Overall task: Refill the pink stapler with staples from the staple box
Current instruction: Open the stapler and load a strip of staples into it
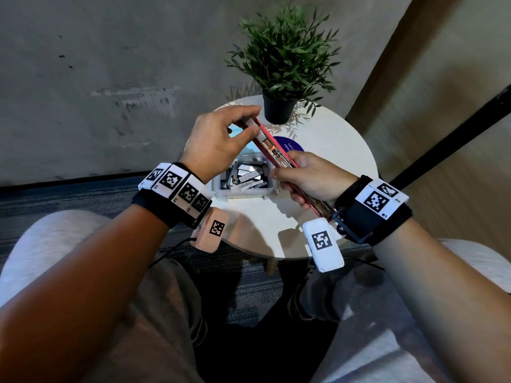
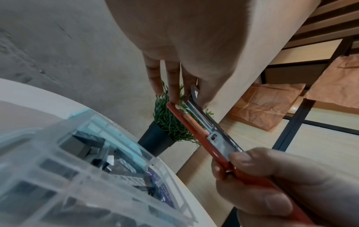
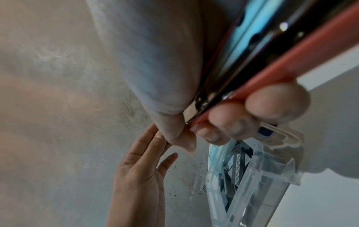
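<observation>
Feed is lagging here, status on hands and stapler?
Right hand grips pink stapler. Left hand pinches its far end. Staple box open on table below. Nothing in the way.

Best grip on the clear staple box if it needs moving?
Judging by its pose, take the staple box by its two long outer walls, coming from above. It sits flat and open-topped on the round table, with loose staple strips inside, so keep the fingers outside the rim and the box level.
</observation>
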Demonstrator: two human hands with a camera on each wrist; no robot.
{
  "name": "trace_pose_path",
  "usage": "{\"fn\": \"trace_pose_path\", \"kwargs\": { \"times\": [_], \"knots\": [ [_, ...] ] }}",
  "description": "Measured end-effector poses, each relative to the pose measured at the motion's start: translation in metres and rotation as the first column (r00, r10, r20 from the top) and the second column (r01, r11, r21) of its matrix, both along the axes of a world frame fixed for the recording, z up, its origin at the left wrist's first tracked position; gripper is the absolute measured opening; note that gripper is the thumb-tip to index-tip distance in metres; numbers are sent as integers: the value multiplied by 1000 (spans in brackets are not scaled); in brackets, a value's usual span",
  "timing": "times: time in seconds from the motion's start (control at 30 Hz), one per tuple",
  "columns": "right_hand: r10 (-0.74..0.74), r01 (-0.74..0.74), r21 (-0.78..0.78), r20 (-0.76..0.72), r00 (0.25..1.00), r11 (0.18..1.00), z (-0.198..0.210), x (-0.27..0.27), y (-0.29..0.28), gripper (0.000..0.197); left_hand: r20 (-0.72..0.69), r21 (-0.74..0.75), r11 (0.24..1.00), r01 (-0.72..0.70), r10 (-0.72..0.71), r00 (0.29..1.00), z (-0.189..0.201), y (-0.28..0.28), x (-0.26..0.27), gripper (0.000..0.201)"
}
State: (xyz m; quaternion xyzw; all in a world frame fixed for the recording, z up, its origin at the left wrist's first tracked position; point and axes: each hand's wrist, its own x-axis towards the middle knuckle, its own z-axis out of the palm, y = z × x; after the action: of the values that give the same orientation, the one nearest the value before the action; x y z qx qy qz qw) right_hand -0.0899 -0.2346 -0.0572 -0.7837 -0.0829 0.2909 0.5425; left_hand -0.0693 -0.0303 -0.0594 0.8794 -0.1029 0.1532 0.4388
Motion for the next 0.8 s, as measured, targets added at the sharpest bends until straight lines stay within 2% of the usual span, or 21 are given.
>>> {"fn": "trace_pose_path", "kwargs": {
  "times": [0.2,0.3,0.47,0.63,0.8],
  "knots": [
    [6,-6,-5,23,1000,1000,4,-2,0,12,38,70,998,8,-11,999,-3,-6,-3,38],
    [13,-13,-3,31,999,1000,4,-3,0,12,28,56,998,-6,4,1000,-6,-8,-2,38],
    [-3,3,3,16,1000,1000,4,-2,-1,14,22,38,999,-38,37,999,-9,-9,-3,24],
    [-20,20,4,0,1000,1000,4,0,-2,13,73,39,999,26,-28,997,-9,-11,-6,16],
    [-55,55,28,-14,998,998,9,0,-3,11,171,129,991,-26,4,985,-12,-11,-7,20]
  ]
}}
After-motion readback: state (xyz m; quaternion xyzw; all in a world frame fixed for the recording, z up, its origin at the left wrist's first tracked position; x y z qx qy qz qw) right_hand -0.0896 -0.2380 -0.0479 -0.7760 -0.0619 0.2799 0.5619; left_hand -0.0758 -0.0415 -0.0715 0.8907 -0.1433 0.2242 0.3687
